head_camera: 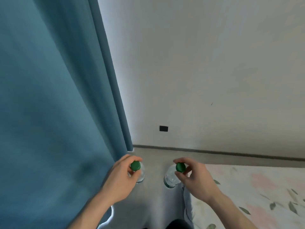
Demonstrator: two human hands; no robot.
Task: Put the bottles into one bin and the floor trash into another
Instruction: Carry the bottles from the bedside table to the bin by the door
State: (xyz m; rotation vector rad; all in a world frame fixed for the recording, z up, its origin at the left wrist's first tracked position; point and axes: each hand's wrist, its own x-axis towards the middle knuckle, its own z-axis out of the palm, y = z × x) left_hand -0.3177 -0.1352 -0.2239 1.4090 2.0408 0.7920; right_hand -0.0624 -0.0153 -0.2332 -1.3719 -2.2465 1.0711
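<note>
Two clear plastic bottles with green caps hang upright over the grey floor, seen from above. My left hand [122, 177] pinches the left bottle [141, 176] at its neck, just under the green cap [135, 165]. My right hand [196, 177] pinches the right bottle [170, 179] the same way, fingers round its green cap [180, 167]. The two bottles are apart, about a hand's width between them. No bin shows in this view.
A blue curtain [57, 104] fills the left side down to the floor. A white wall with a dark socket [163, 128] and a dark skirting board [214, 152] lies ahead. A bed with floral bedding [255, 195] borders the narrow floor strip on the right.
</note>
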